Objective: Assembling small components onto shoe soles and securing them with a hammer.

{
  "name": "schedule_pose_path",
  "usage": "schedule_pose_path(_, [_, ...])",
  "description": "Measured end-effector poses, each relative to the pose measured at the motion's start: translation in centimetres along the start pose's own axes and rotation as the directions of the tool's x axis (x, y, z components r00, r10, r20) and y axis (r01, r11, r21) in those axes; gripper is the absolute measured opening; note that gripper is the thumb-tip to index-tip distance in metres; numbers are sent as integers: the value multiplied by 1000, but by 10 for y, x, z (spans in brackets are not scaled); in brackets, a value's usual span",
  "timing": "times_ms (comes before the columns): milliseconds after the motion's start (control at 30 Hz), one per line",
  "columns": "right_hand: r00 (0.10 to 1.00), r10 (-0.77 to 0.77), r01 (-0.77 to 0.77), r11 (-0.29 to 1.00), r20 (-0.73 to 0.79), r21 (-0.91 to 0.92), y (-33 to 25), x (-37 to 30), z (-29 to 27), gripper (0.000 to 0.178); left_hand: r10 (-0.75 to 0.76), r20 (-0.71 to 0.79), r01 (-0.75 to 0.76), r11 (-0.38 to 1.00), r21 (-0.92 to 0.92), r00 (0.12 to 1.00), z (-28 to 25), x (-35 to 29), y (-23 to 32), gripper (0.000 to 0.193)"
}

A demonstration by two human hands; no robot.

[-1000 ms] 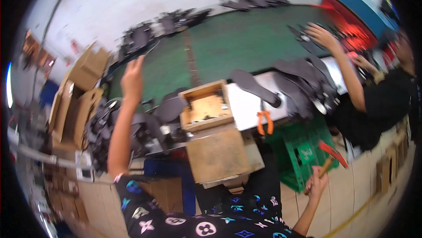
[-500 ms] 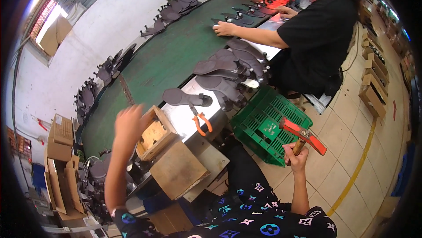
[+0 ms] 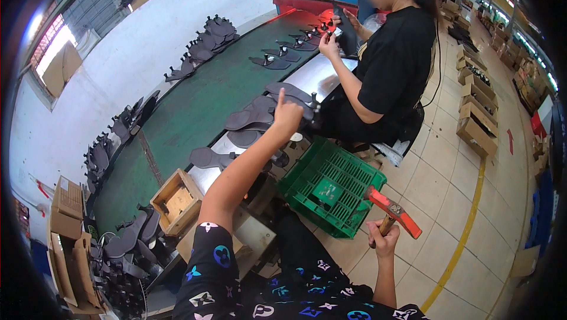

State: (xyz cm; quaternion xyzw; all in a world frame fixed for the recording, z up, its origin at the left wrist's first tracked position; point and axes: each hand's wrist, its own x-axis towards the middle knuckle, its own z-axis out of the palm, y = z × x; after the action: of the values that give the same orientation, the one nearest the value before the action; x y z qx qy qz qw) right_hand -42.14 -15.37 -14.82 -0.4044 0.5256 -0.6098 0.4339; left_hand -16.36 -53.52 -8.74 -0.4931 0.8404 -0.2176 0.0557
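My right hand (image 3: pixel 384 238) is closed round the wooden handle of a hammer (image 3: pixel 394 210) with a red head, held up beside a green plastic crate (image 3: pixel 335 189). My left arm stretches forward across the bench. My left hand (image 3: pixel 287 114) is over a pile of dark grey shoe soles (image 3: pixel 251 114) with small heels. One finger points up and away; the other fingers are partly hidden, and nothing shows in the hand. Another sole (image 3: pixel 207 157) lies nearer on the metal bench edge, partly behind my forearm.
A wooden box (image 3: pixel 176 202) stands left of my forearm. More soles line the far side of the green table (image 3: pixel 195 110) and heap at lower left (image 3: pixel 127 243). A co-worker (image 3: pixel 396 60) in black sits to the right, handling a dark sole. Cardboard boxes (image 3: pixel 477 128) stand on the tiled floor.
My left hand has moved from above the wooden box, forward and right to the sole pile. The view has shifted right. The co-worker now holds a sole up. The hammer stays in my right hand.
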Motion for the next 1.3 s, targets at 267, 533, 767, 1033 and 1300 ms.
schedule_pose_path(267, [998, 64, -64, 985, 5, 160, -6, 11, 7, 22, -213, -116, 110, 813, -572, 970, -35, 10, -53, 13])
schedule_pose_path(533, [997, -6, -9, 982, 80, 187, -5, 8, 21, 24, -98, 134, 118, -152, -981, 986, -172, -72, -142, 34])
schedule_pose_path(767, [982, 4, -32, 988, 186, 150, -3, 23, 50, 19, 191, -23, -169, 803, -572, 981, -314, -286, -118, 29])
schedule_pose_path(1033, [960, -42, 7, 992, 277, 126, -3, 24, 97, 18, 237, 54, -212, 933, -292, 970, -222, -433, -141, 20])
schedule_pose_path(1300, [950, -58, 29, 995, 307, 101, -1, 14, 110, 14, 258, 53, -183, 800, -571, 965, -70, -504, -149, 21])
